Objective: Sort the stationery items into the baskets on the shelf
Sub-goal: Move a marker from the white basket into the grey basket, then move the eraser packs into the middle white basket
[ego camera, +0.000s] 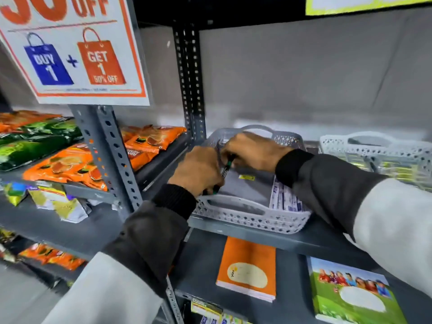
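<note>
A grey perforated basket [252,218] stands on the middle shelf, holding a grey flat item with a yellow label [245,183] and a white printed pack [285,199] at its right side. My left hand [198,170] is over the basket's left part, closed on dark pens with green ends [225,170]. My right hand [254,150] hovers over the back of the basket, its fingers pinching the top of one of those pens. A second, white basket [378,150] stands to the right with yellow-green items inside.
On the shelf below lie an orange notebook [249,267] and a green notebook with pictured children [350,293]. Snack packets [65,164] fill the left shelves. A slotted upright post [112,157] and a discount sign [74,50] stand at left.
</note>
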